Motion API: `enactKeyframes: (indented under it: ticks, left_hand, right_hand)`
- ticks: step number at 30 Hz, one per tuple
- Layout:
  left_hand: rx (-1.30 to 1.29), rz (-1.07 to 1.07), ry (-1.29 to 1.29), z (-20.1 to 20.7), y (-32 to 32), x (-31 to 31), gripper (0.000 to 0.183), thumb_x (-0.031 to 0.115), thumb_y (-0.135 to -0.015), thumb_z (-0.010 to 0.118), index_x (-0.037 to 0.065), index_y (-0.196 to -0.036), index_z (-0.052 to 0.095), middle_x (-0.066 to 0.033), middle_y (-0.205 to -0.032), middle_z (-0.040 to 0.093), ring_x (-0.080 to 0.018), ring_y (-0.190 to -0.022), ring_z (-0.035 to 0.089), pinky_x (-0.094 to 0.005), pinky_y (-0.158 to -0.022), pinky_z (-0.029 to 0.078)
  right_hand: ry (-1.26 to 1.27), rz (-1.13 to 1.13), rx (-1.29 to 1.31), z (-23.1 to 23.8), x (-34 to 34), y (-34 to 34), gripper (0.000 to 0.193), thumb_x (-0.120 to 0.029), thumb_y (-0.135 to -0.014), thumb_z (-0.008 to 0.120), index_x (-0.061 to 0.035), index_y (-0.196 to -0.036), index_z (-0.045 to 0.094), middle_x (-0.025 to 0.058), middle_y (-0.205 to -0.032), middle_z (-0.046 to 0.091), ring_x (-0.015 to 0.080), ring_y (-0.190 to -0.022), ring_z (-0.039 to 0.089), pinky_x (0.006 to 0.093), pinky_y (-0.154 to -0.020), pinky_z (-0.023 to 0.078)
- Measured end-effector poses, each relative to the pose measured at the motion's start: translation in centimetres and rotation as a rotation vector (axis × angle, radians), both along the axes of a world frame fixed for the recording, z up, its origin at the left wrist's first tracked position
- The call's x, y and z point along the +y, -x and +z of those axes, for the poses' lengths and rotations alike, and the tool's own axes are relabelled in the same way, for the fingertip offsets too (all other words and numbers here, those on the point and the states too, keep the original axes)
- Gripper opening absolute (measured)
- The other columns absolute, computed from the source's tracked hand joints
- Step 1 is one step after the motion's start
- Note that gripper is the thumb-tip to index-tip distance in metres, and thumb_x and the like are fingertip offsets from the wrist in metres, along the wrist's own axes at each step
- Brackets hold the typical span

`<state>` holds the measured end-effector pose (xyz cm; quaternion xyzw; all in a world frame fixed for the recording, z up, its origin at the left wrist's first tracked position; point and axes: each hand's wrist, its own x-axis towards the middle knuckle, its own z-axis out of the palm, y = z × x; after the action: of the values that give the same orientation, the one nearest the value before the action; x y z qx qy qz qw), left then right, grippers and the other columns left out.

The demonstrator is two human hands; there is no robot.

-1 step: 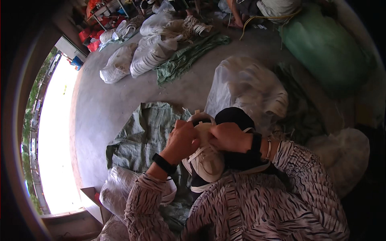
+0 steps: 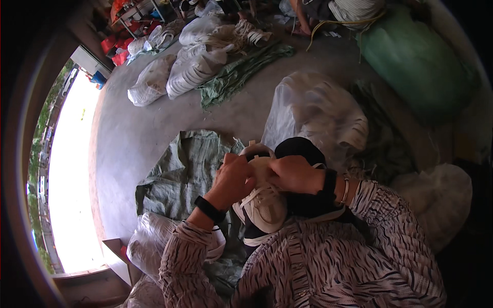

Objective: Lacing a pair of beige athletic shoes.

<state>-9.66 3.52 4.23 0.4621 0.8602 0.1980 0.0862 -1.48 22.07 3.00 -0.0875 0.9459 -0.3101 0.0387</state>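
Head view: labels first. We see small pale tabs standing up at the heel and tongue of the shoe (image 2: 264, 205), but any print on them is too small for us to read, and we make out no legible wording on the bags either.

Shoe itself: cream to off-white, mesh-looking toe, light laces criss-crossed over the front, pinkish-grey collar lining around a dark opening. It sits right in front of the person's chest, between the two hands, toe toward the body and heel away.

Left hand (image 2: 232, 178): fingers curled, gripping the shoe near its collar on the left. Right hand (image 2: 297, 174): fingers bent and bunched against the tongue area from the right; we can't tell exactly what the tips pinch. Black bands on both wrists, plus a bracelet on the right.

Just beside the shoe, partly under the right hand, we note a black rounded item (image 2: 300, 149), kind unclear. Around: a grey-green woven sheet (image 2: 174, 172) on the left, a clear plastic bag (image 2: 308, 110) with pale contents beyond, a big green sack (image 2: 411, 64) far right.
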Motion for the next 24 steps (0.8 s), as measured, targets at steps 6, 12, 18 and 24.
enactKeyframes:
  ticks: [6, 12, 18, 24]
  left_hand:
    - [-0.065, -0.047, 0.093, 0.2, 0.5, 0.0, 0.012, 0.02, -0.07, 0.059, 0.01, -0.072, 0.065, -0.0104, -0.09, 0.053, -0.0319, -0.097, 0.046, -0.0449, -0.078, 0.044]
    - [0.0, -0.084, 0.012, 1.5, -1.0, 0.7, 0.01, 0.021, -0.067, 0.068, 0.013, -0.064, 0.064, -0.0074, -0.085, 0.053, -0.0295, -0.092, 0.047, -0.0392, -0.082, 0.04]
    - [0.095, -0.073, -0.184, 1.3, -1.7, 0.3, 0.012, 0.019, -0.068, 0.072, 0.01, -0.067, 0.063, -0.0082, -0.091, 0.055, -0.0282, -0.092, 0.049, -0.0391, -0.082, 0.04]
    - [-0.877, 0.344, -0.172, 2.4, -4.1, -3.0, 0.023, 0.02, -0.086, 0.058, 0.001, -0.076, 0.064, 0.0006, -0.058, 0.054, -0.0052, -0.054, 0.05, -0.0217, -0.049, 0.039]
  right_hand:
    - [-0.055, 0.042, 0.138, -2.7, -1.3, -0.3, 0.015, -0.019, -0.078, 0.056, -0.006, -0.075, 0.063, 0.0165, -0.07, 0.062, 0.035, -0.066, 0.061, 0.0433, -0.059, 0.048]
    - [0.522, -0.19, -0.301, -0.8, -1.1, 0.0, 0.012, -0.013, -0.081, 0.057, -0.0023, -0.081, 0.062, 0.0133, -0.066, 0.062, 0.0261, -0.058, 0.062, 0.0353, -0.056, 0.049]
    - [0.452, -0.179, 0.073, 0.5, 1.2, -0.3, 0.015, -0.015, -0.084, 0.057, -0.0007, -0.083, 0.061, 0.0116, -0.065, 0.06, 0.0219, -0.058, 0.061, 0.0307, -0.057, 0.047]
    - [0.001, 0.08, -0.017, 1.8, 0.4, -3.0, 0.026, -0.029, -0.08, 0.063, -0.0039, -0.076, 0.058, 0.0115, -0.075, 0.062, 0.0305, -0.07, 0.062, 0.0401, -0.061, 0.048]
